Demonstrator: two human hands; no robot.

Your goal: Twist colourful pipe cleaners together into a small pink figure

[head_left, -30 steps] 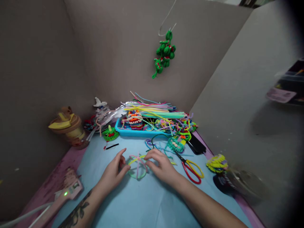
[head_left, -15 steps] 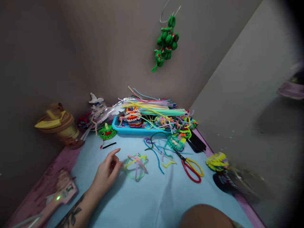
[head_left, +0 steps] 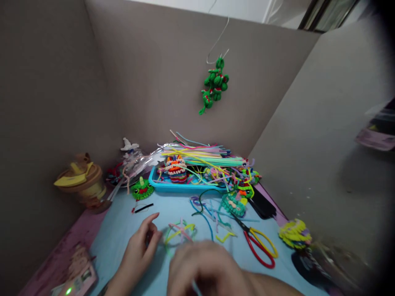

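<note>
My left hand (head_left: 142, 242) rests on the pale blue cloth with its index finger out and thumb apart, holding nothing. Just right of its thumb lies a round frame of pastel pipe cleaners (head_left: 180, 232), crossed in pink, yellow, lilac and mint. In front of it, close to the camera, my right hand (head_left: 206, 263) is curled and blurred, hiding the frame's lower part. A thin pale strip shows below its fingers; I cannot tell what it is. Loose pipe cleaners (head_left: 205, 218) and red-and-yellow-handled scissors (head_left: 259, 246) lie to the right.
A blue tray (head_left: 185, 188) full of pipe cleaners and fuzzy figures stands at the back. A green fuzzy frog-like figure (head_left: 142, 189) and a black stick (head_left: 144, 208) lie left of it. A pink device with a green light (head_left: 80, 279) sits front left. Green figures (head_left: 216, 84) hang on the wall.
My right hand has come up into view from the bottom edge, in front of the pipe-cleaner frame. My view has tilted upward. My left hand keeps its pose.
</note>
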